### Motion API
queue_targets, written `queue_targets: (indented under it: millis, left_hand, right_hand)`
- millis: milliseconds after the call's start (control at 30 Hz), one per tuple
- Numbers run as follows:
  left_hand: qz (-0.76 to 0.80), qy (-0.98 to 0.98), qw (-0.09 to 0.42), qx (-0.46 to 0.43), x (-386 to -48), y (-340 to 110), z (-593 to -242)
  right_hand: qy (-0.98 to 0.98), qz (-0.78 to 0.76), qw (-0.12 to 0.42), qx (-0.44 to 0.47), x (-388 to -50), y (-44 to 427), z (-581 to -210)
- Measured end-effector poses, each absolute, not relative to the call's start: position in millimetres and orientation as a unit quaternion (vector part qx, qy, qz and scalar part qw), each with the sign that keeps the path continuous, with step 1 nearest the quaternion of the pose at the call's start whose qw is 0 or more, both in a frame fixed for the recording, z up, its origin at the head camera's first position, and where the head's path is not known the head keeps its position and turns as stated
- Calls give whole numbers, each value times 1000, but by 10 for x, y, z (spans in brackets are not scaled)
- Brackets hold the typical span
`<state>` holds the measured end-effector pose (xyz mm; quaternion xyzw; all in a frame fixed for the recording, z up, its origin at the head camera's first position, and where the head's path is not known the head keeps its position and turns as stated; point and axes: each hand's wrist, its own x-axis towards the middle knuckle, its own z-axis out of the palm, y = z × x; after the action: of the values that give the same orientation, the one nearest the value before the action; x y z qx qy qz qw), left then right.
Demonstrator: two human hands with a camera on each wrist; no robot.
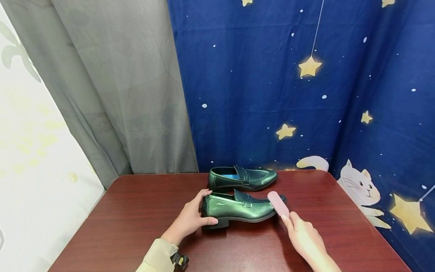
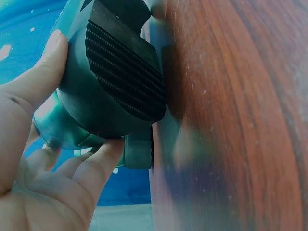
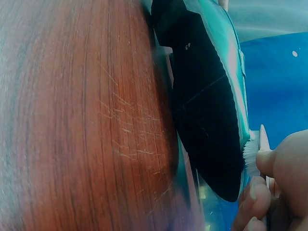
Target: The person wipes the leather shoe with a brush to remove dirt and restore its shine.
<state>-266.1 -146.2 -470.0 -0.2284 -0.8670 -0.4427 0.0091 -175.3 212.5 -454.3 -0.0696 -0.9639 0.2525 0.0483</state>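
A shiny dark green loafer (image 1: 227, 208) lies sideways before me, its toe to the right. My left hand (image 1: 190, 220) grips it round the heel, thumb low on the near side and fingers over the back rim. The left wrist view shows the ribbed heel bottom (image 2: 122, 72) close up. In my right hand (image 1: 306, 236) is a pink brush (image 1: 278, 204), its white bristles (image 3: 251, 156) against the toe's upper. The dark sole (image 3: 207, 106) faces the right wrist camera. Whether the loafer touches the table I cannot tell.
A matching green loafer (image 1: 253, 184) stands just behind, toe also to the right, near the table's back edge. The reddish-brown wooden table (image 1: 136, 219) runs beneath both. Behind it hang a grey curtain (image 1: 136, 94) and a blue curtain with stars (image 1: 244, 94).
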Motion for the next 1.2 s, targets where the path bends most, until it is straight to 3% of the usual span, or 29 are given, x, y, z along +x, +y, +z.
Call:
queue_targets:
  millis: [1200]
  left_hand:
    - [-448, -866, 5, -223, -2619, -1448, -4670]
  right_hand:
    - [-964, 250, 48, -82, -1763, 2225, -4556]
